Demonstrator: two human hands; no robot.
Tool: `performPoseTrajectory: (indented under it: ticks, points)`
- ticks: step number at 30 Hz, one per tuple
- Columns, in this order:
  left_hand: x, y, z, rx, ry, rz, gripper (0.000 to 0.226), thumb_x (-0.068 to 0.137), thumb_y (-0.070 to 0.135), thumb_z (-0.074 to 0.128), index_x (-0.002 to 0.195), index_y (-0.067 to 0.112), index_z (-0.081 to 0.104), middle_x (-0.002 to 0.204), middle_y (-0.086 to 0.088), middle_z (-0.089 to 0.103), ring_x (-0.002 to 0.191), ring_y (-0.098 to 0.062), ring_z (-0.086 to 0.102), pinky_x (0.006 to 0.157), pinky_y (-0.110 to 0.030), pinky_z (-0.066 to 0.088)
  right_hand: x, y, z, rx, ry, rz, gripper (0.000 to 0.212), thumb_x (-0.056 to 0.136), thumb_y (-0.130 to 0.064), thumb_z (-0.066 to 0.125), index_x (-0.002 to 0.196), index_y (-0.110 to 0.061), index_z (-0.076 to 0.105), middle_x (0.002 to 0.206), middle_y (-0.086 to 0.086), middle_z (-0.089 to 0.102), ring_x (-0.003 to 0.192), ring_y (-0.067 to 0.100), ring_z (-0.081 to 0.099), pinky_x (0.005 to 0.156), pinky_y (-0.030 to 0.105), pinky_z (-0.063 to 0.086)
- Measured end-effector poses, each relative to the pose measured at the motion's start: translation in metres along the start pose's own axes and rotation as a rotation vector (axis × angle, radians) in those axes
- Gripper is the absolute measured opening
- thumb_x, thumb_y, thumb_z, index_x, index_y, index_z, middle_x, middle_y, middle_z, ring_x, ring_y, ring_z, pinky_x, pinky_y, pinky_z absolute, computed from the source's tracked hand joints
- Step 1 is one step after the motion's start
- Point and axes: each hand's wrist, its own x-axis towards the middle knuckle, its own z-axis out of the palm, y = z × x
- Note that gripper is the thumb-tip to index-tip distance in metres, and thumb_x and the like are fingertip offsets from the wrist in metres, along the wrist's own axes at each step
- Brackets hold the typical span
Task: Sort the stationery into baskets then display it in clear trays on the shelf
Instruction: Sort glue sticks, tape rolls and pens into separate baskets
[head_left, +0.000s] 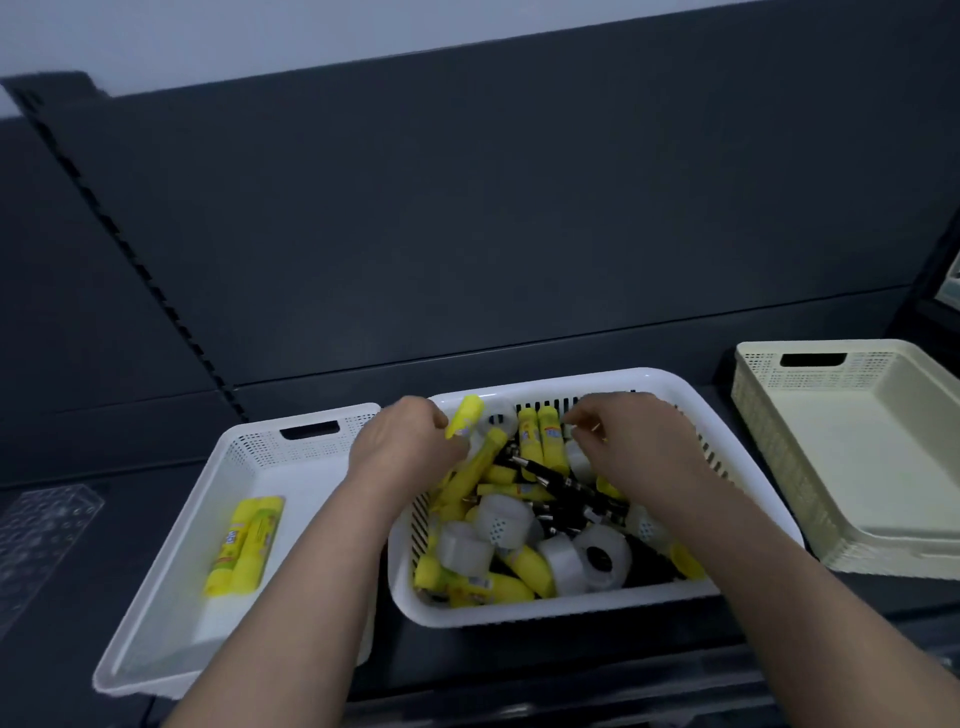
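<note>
Over the middle basket (571, 607), the left hand (408, 441) has its grip round a yellow glue stick (464, 415); the right hand (636, 444) seems curled in a grip, on what I cannot tell. Two glue sticks (244, 545) lie in the left basket (174, 564).

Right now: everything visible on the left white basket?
The left white basket is a shallow rectangular tray, plastic-looking, with perforated upper walls, a slot handle in the far wall and a solid floor. It sits on the dark shelf beside the middle basket. Yellow glue sticks lie side by side inside. The left forearm crosses over its right rim.
</note>
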Motion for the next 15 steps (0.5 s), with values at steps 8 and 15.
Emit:
performPoseTrajectory:
  ticks: [8, 15]
  points:
    - [-0.009, -0.031, 0.003, -0.156, 0.117, -0.056, 0.020, 0.081, 0.046, 0.063, 0.093, 0.031, 0.064, 0.082, 0.013, 0.064, 0.085, -0.015, 0.059, 0.067, -0.028, 0.045, 0.057, -0.039, 0.040, -0.088, -0.210, 0.018, 0.007, 0.081, -0.018, 0.059, 0.081, -0.016, 0.065, 0.084, 0.003, 0.060, 0.084, 0.024, 0.058, 0.062, 0.026, 0.046]
    - [-0.009, -0.035, 0.005, -0.205, 0.145, -0.016, 0.017, 0.082, 0.041, 0.062, 0.095, 0.031, 0.063, 0.083, 0.011, 0.063, 0.082, -0.015, 0.059, 0.067, -0.029, 0.048, 0.058, -0.056, 0.044, 0.007, -0.297, 0.132, 0.028, 0.076, -0.030, 0.064, 0.082, -0.013, 0.043, 0.079, 0.002, 0.046, 0.079, 0.021, 0.048, 0.047, 0.025, 0.028]
